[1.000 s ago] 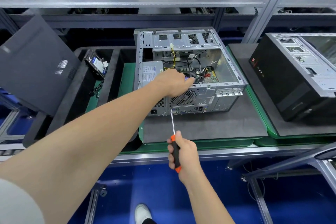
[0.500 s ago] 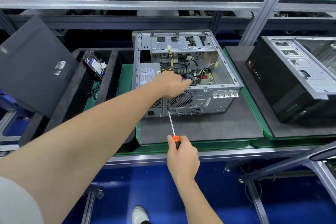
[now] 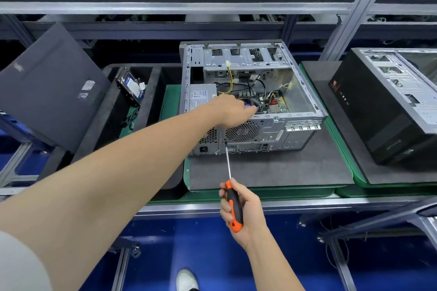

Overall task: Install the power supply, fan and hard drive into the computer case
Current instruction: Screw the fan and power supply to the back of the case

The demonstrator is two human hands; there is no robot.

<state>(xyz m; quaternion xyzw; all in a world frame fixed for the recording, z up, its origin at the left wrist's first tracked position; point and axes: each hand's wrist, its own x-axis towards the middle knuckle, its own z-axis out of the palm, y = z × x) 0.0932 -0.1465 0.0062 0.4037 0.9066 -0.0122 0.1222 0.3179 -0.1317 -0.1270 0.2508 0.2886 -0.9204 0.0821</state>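
The computer case (image 3: 300,92) lies on its side with the open side up, on a grey mat (image 3: 283,168) in the middle of the desk (image 3: 307,204). Its back panel faces the near edge. The power supply (image 3: 201,97) sits inside the case in the near left corner, its label facing up, with yellow and black cables running from it toward the far side.

The left hand (image 3: 233,111) reaches over the back rim into the case, just right of the power supply. Its fingers (image 3: 252,108) rest on a dark part with a purple patch, directly behind the round grille (image 3: 241,131). This part looks like the fan, but most of it is hidden. It cannot be told whether the fingers curl round it or only press on it.

The right hand (image 3: 244,210) is out over the near edge of the desk. Its fingers are wrapped tight round the orange and black handle of a screwdriver (image 3: 233,203). The thin shaft points away from the person, and its tip touches the back panel at the lower left corner of the grille.

The hard drive (image 3: 131,85) stands tilted in a slot of a black foam tray (image 3: 151,101), left of the case and apart from it. A dark side panel (image 3: 49,87) leans at the left end of the desk. A second, black case (image 3: 378,113) sits on its own mat at the right end.
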